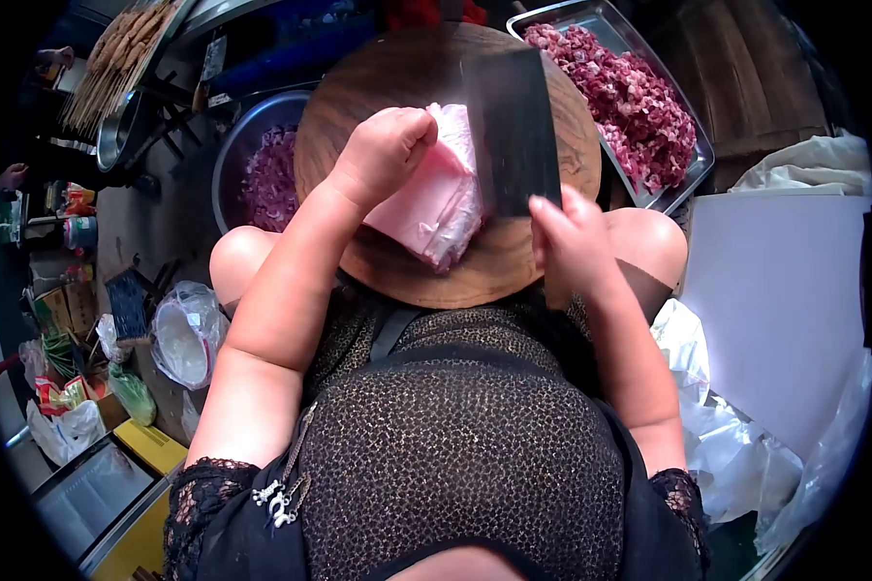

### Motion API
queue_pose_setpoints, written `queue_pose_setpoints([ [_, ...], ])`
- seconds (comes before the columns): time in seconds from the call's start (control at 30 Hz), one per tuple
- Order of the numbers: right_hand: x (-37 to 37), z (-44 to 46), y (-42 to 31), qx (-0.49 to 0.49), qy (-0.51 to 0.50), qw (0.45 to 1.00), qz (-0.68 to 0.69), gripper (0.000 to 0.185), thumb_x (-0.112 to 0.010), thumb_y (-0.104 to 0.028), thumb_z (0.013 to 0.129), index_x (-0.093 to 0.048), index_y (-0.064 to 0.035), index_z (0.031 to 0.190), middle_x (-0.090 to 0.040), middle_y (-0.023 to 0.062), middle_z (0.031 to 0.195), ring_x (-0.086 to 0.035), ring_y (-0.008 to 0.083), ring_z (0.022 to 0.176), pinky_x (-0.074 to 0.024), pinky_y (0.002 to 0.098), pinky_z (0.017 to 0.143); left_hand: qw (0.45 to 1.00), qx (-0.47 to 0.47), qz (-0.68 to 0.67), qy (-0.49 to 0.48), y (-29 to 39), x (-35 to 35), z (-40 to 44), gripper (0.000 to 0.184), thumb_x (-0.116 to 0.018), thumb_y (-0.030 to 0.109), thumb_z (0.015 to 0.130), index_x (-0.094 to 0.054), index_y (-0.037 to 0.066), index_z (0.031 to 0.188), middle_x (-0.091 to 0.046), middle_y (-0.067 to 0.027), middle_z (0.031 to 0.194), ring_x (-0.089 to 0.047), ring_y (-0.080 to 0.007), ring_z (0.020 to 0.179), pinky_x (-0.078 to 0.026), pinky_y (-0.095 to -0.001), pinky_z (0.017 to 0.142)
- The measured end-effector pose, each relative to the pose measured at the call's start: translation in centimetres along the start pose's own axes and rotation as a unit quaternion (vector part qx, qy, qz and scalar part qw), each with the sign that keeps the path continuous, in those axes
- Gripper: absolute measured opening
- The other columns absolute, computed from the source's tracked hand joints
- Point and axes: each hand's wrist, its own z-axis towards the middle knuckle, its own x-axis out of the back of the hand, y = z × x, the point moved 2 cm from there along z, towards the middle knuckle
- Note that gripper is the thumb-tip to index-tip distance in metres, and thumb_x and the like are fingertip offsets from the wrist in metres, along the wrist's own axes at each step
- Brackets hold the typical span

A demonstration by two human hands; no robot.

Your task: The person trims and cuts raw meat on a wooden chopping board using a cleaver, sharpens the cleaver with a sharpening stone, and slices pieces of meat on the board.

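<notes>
On wooden board (363, 92), meat (436, 198), cleaver (518, 136) beside

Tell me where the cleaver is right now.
In the head view, the cleaver is at upper centre, in the right hand, just right of the meat slab, over the round wooden board.

Grey floor (176, 232) left; white flat panel (775, 310) right, brightly lit; dark wooden surface (746, 77) upper right.

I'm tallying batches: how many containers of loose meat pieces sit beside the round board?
2: a metal tray at the board's upper right, and a round bowl at its left, partly covered by the board. Others may be hidden.
</notes>
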Motion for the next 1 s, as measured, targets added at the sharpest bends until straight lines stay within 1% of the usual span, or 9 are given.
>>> queue_pose_setpoints([
  [0.17, -1.3, -3.8, 3.2, -0.084, 0.002, 0.996, -0.010, 0.021, -0.052, -0.017, 0.097, -0.055, 0.0005, 0.108, -0.053, 0.0010, 0.062, -0.052, 0.0093, 0.047, -0.0436, 0.0254, 0.044, 0.999, -0.033, -0.010, 0.011, 0.1, -0.2, 0.1, 0.012, -0.063, -0.003, 0.077, -0.056, 0.006, 0.081, -0.060, -0.0100, 0.075, -0.060, -0.0292, 0.072, -0.050, -0.0346, 0.067],
  [0.37, -2.3, 2.5, 0.2, -0.007, -0.008, 0.999, -0.032, 0.017, -0.048, -0.016, 0.095, -0.053, 0.0005, 0.094, -0.054, 0.0044, 0.060, -0.053, 0.0144, 0.044, -0.0445, 0.0298, 0.041, 1.000, -0.027, 0.001, -0.001, 0.8, -0.5, 0.0, 0.010, -0.063, -0.002, 0.077, -0.056, 0.006, 0.079, -0.060, -0.0115, 0.075, -0.060, -0.0296, 0.071, -0.049, -0.0354, 0.064],
  [0.43, -1.9, 6.9, -0.9, 0.018, -0.031, 0.998, -0.043, 0.016, -0.049, -0.015, 0.093, -0.052, 0.0005, 0.090, -0.055, 0.0056, 0.060, -0.053, 0.0157, 0.044, -0.0455, 0.0318, 0.041, 0.997, 0.066, 0.015, -0.043, 0.7, 0.2, 0.1, 0.008, -0.062, 0.000, 0.077, -0.057, 0.006, 0.080, -0.061, -0.0140, 0.075, -0.060, -0.0315, 0.071, -0.049, -0.0367, 0.063],
  [0.57, -2.0, 10.6, -0.6, 0.099, 0.081, 0.992, 0.023, 0.014, -0.052, -0.015, 0.094, -0.048, -0.0045, 0.086, -0.052, 0.0021, 0.063, -0.051, 0.0117, 0.046, -0.0454, 0.0288, 0.040, 0.949, 0.255, 0.102, -0.153, -1.7, 1.3, -0.6, 0.005, -0.063, 0.005, 0.078, -0.062, 0.006, 0.083, -0.065, -0.0136, 0.084, -0.063, -0.0318, 0.081, -0.049, -0.0393, 0.069],
  [0.7, -0.4, 4.8, -0.4, 0.108, 0.097, 0.985, 0.092, 0.014, -0.052, -0.017, 0.096, -0.049, -0.0062, 0.088, -0.050, 0.0006, 0.063, -0.050, 0.0102, 0.046, -0.0430, 0.0259, 0.041, 0.955, 0.205, 0.166, -0.135, -1.1, 2.3, 0.2, 0.013, -0.063, 0.003, 0.076, -0.066, 0.007, 0.088, -0.067, -0.0111, 0.097, -0.062, -0.0299, 0.095, -0.050, -0.0390, 0.080],
  [0.77, 0.4, 2.4, 1.3, 0.104, 0.072, 0.989, 0.078, 0.013, -0.052, -0.016, 0.097, -0.049, -0.0065, 0.089, -0.050, 0.0002, 0.063, -0.049, 0.0096, 0.047, -0.0429, 0.0249, 0.042, 0.991, 0.017, 0.135, -0.014, 1.2, 1.4, 0.7, 0.021, -0.064, 0.002, 0.073, -0.069, 0.007, 0.093, -0.066, -0.0101, 0.107, -0.059, -0.0296, 0.105, -0.048, -0.0387, 0.091],
  [0.83, 0.4, 0.5, 2.0, 0.094, 0.076, 0.990, 0.073, 0.012, -0.052, -0.016, 0.097, -0.048, -0.0066, 0.090, -0.050, 0.0001, 0.064, -0.049, 0.0092, 0.047, -0.0429, 0.0245, 0.043, 0.987, -0.120, 0.081, -0.067, 3.6, -1.2, 1.2, 0.025, -0.064, 0.002, 0.071, -0.069, 0.007, 0.095, -0.065, -0.0109, 0.107, -0.059, -0.0302, 0.106, -0.047, -0.0385, 0.094],
  [0.9, 0.4, -1.2, 2.6, 0.076, 0.065, 0.993, 0.067, 0.012, -0.052, -0.016, 0.097, -0.048, -0.0069, 0.090, -0.050, 0.0000, 0.065, -0.049, 0.0091, 0.049, -0.0430, 0.0240, 0.045, 0.971, -0.042, 0.073, -0.222, 3.1, -2.2, 0.5, 0.021, -0.065, 0.006, 0.072, -0.070, 0.010, 0.091, -0.065, -0.0103, 0.099, -0.060, -0.0292, 0.100, -0.049, -0.0380, 0.090],
  [1.0, 0.1, -3.0, 3.7, 0.054, 0.031, 0.995, 0.076, 0.013, -0.053, -0.016, 0.097, -0.048, -0.0062, 0.090, -0.051, 0.0004, 0.064, -0.049, 0.0097, 0.048, -0.0429, 0.0243, 0.045, 0.952, -0.045, 0.170, -0.250, 2.0, -1.6, 0.4, 0.013, -0.070, 0.013, 0.071, -0.068, 0.010, 0.084, -0.063, -0.0076, 0.086, -0.062, -0.0290, 0.091, -0.052, -0.0382, 0.081],
])
